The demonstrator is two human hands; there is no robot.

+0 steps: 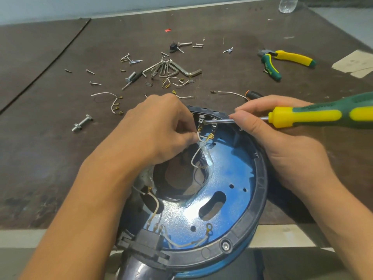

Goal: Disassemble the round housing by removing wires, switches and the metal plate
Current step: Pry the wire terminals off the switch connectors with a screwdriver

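View: head cam only, looking down on both my hands.
Housing: round housing (260, 178) is lying open side up across the near edge of the table (50, 148), near part hanging past it twd me, so I'm looking straight into it.
L hand: left hand (157, 126) is pinching the white wire (194, 156) just below its brass terminal, fingers curled tight. Prob. keeping tension so the terminal slips off the switch (201, 119) at the far rim.
R hand: right hand (276, 128) is gripping the screwdriver (314, 116) by the shaft near the tip, handle sticking out to the right. Choking up like this is giving me finer control, I think. Tip is lying across the switch terminals, looks like for levering.
Plate: blue metal plate (228, 172) is sitting inside the rim, not out yet.
Near rim: connector block (147, 239) w/ more white leads plugged in; rim screw (225, 246) in place. Lots left to do, I reckon.
Around: pulled wires (107, 96), hex keys (171, 69), loose screws (131, 60) and a bolt (81, 123) are lying beyond the housing; pliers (290, 58) far right; bottle (286, 4) at the back edge.
In the way: my left hand is covering the switch's left side and part of the housing, so I can't tell how many terminals are on there. Other leads are crowding the one I'm pulling.
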